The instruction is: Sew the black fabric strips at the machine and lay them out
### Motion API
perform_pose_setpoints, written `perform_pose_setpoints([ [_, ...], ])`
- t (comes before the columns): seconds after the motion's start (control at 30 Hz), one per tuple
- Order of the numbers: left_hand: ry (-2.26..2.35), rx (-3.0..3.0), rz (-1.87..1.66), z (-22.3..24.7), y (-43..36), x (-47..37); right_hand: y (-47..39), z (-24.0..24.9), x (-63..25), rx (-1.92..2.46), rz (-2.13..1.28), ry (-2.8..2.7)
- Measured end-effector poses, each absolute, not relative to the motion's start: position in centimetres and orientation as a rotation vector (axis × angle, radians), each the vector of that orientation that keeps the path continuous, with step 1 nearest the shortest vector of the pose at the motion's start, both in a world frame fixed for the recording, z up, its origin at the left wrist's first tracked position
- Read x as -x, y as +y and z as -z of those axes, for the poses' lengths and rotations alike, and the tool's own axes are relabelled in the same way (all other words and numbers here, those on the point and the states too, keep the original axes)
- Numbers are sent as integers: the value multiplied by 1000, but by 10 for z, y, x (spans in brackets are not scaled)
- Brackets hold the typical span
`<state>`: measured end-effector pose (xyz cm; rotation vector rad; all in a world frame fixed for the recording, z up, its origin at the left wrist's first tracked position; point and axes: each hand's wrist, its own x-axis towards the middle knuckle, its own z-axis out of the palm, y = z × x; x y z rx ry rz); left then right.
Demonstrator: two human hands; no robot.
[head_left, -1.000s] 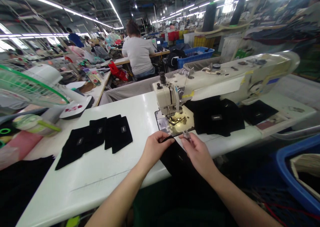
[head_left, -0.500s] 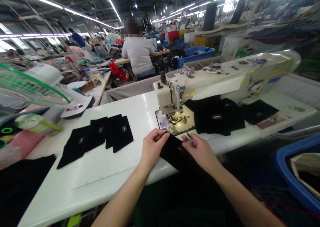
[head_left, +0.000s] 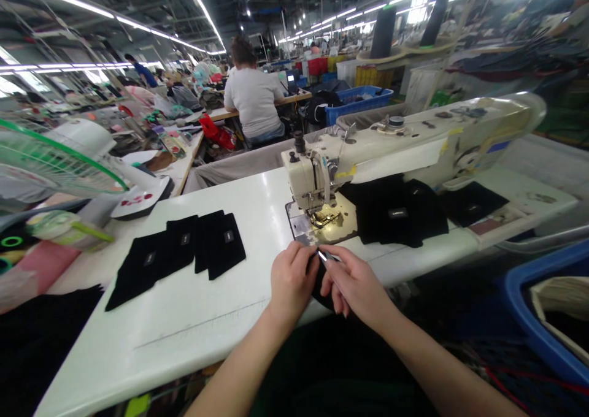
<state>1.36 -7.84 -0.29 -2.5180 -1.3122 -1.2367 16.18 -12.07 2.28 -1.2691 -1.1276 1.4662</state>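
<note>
My left hand (head_left: 292,277) pinches the edge of a black fabric piece (head_left: 321,285) at the table's front edge, just before the sewing machine (head_left: 313,181). Small metal snips (head_left: 323,256) are in my right hand (head_left: 352,279), their tips at the fabric edge beside my left fingers. Most of the held fabric is hidden behind my hands. Black pieces with small labels lie on the left of the white table (head_left: 207,313). More labelled black pieces (head_left: 391,218) lie right of the needle area, under the machine arm.
A green-rimmed fan (head_left: 59,159) stands at the left. A blue basket (head_left: 529,300) is at the lower right. Ahead, a person in a white shirt (head_left: 253,101) sits at another table, near a blue crate (head_left: 361,103). Thread cones stand at the upper right.
My right hand has moved left with the snips, up to my left fingers. My left hand has turned, and the held fabric is now mostly covered, its label out of sight.
</note>
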Motion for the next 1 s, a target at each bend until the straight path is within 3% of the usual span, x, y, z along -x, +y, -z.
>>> perform_pose_setpoints([
  [0.73, -1143, 2430, 1047, -3, -77, -18, -115, -18, -161, 1282, -1552, -1035],
  [1.0, -1264, 2480, 1074, 1, -75, -21, -128, -3, -148, 1399, -1007, -1241],
])
